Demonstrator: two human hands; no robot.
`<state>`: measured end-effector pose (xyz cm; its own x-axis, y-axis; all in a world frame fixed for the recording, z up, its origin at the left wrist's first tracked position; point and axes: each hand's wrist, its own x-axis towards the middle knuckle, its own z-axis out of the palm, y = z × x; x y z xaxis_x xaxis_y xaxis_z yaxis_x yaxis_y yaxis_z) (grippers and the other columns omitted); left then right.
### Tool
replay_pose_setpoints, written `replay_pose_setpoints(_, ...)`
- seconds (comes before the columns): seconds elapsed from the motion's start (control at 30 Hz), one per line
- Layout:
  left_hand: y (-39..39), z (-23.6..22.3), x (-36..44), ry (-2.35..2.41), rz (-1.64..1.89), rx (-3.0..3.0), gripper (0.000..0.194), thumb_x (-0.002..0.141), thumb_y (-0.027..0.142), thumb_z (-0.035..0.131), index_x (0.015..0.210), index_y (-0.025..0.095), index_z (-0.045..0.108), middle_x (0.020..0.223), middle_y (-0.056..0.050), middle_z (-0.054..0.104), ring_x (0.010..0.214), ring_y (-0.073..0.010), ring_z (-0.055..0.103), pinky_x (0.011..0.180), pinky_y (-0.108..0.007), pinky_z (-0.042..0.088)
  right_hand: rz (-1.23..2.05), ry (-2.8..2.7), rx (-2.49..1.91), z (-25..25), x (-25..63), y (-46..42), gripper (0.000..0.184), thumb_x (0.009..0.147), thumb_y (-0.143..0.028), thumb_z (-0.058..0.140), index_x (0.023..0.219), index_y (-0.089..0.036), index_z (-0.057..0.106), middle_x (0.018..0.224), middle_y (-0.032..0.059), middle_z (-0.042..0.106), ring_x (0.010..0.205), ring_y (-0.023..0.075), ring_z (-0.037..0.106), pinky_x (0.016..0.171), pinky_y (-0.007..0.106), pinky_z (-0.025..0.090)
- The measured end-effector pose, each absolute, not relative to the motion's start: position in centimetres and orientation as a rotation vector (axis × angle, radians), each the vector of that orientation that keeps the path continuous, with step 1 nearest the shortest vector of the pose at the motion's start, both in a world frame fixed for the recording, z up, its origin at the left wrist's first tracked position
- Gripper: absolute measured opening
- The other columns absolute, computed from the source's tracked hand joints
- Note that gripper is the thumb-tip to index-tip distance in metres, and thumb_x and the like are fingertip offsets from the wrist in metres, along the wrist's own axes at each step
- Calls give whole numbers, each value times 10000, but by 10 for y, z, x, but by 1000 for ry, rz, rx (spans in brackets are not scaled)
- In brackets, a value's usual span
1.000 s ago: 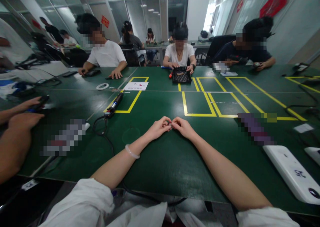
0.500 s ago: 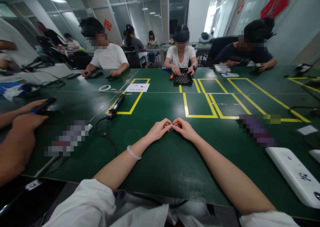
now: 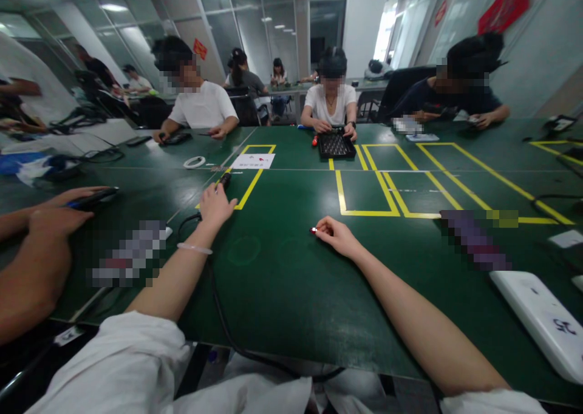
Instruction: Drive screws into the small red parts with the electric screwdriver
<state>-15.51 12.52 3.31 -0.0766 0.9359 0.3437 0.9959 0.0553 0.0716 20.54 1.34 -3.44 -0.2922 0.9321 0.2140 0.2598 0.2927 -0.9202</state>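
My left hand (image 3: 216, 206) reaches out to the left and lies over a black corded electric screwdriver (image 3: 225, 180). Its fingers curl onto the tool's body while the thumb sticks out to the side. Most of the tool is covered by the hand, with its dark far end showing. In the middle of the table, my right hand (image 3: 334, 235) pinches a small red piece with a shiny spot (image 3: 314, 230) between thumb and fingertips. That piece is too small to name.
A printed sheet (image 3: 253, 161) and a white ring (image 3: 194, 162) lie beyond my left hand. Yellow tape (image 3: 368, 212) marks the green table. A white power bank-like device (image 3: 537, 317) lies at right. Opposite, a person handles a black tray (image 3: 337, 147); a co-worker's arm (image 3: 54, 226) is at left.
My two hands were together at the middle. The left has let go and moved left and forward onto the electric screwdriver. My right hand has stayed, keeping the small red piece.
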Motion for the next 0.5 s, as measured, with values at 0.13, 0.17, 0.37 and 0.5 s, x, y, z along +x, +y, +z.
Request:
replay_pose_setpoints(0.13, 135, 26, -211, -2429, -180, -1781, 722, 816, 493, 565, 1343, 22, 415, 1372, -299, 446, 1267, -451, 415, 979, -551, 377, 1021, -1752, -1083, -35, 206, 14, 277, 835, -430, 608, 929, -173, 564, 757, -1, 577, 660, 120, 515, 628, 248, 421)
replay_pose_setpoints(0.17, 136, 23, -220, -2505, -90, -1807, 687, 814, 509, 560, 1304, 38, 464, 1321, -288, 501, 1212, -445, 476, 936, -539, 415, 1020, -1755, -1081, -35, 206, 14, 273, 835, -427, 608, 928, -174, 563, 753, -4, 575, 656, 120, 512, 626, 247, 419)
replay_pose_setpoints(0.37, 143, 12, -240, -2496, 4, -1928, 664, 826, 546, 511, 1297, 80, 472, 1295, -258, 525, 1132, -408, 553, 856, -486, 475, 1016, -1761, -1088, -36, 205, 15, 251, 834, -407, 608, 924, -178, 562, 753, -7, 579, 647, 116, 511, 625, 245, 422)
replay_pose_setpoints(0.5, 150, 12, -245, -2475, -30, -2006, 647, 789, 500, 582, 1277, 87, 485, 1264, -238, 554, 1096, -373, 577, 845, -431, 484, 1006, -1771, -1096, -36, 206, 14, 242, 836, -400, 604, 920, -176, 563, 751, -6, 583, 651, 118, 517, 626, 245, 424)
